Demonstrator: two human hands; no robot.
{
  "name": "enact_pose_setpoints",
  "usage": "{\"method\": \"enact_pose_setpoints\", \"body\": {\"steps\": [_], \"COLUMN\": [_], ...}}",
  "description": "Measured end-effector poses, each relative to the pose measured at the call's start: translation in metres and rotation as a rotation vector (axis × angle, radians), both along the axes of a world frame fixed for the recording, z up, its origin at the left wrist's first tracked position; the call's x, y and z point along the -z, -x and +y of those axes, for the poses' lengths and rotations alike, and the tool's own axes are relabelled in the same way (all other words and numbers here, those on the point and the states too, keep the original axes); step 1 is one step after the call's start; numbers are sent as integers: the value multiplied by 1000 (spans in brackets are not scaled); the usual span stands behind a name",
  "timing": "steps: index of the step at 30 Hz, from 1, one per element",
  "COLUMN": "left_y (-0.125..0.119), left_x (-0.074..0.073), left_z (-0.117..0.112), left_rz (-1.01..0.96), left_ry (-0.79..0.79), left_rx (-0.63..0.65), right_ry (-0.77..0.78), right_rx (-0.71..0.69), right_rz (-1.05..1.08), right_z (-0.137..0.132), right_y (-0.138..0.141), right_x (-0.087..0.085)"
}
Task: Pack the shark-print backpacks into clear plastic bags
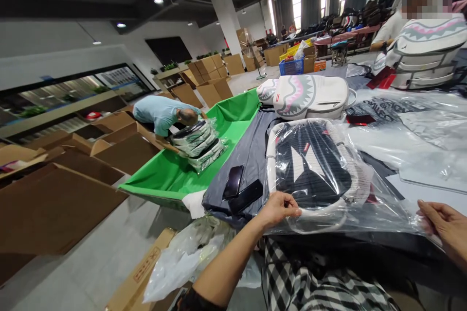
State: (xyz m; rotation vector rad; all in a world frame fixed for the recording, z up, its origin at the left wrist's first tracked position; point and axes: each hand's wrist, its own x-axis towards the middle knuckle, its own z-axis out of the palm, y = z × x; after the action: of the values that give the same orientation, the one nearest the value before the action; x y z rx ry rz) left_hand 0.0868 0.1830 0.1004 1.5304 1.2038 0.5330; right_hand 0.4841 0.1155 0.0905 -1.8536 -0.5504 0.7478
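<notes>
A black and white backpack [315, 170] lies flat on the table inside a clear plastic bag [383, 209]. My left hand [278, 210] is closed on the bag's near edge, beside the backpack's white rim, thumb and fingers pinched together. At the bag's right end my right hand [443, 223] pinches the loose plastic between thumb and fingers. Just behind the bagged backpack, white backpacks with a pink and grey jagged-tooth pattern [310, 95] lie on the table. Two dark phone-like objects, one a phone [234, 182], rest to the left.
A person in light blue [160, 112] bends over a green fabric-lined bin [164, 170], holding bagged packs. Open cardboard boxes [54, 204] fill the left. Plastic bags [430, 131] cover the table's right side. Another person [386, 29] stands behind stacked white backpacks [426, 53].
</notes>
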Motion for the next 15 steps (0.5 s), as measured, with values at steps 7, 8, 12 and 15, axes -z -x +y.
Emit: {"method": "enact_pose_setpoints", "body": {"steps": [7,8,12,15], "left_y": [-3,-2,5,7], "left_x": [-6,-3,11,18], "left_z": [-4,-3,7,5], "left_rz": [42,50,84,89], "left_ry": [-30,-23,36,25], "left_rx": [45,52,74,37], "right_ry": [36,41,99,159], "right_rx": [121,161,424,464], "right_rz": [-345,-430,-645,-636], "right_z": [-78,-93,-140,-148], "right_y": [-82,-98,-159,-194], "right_x": [-19,-24,-50,-61]}}
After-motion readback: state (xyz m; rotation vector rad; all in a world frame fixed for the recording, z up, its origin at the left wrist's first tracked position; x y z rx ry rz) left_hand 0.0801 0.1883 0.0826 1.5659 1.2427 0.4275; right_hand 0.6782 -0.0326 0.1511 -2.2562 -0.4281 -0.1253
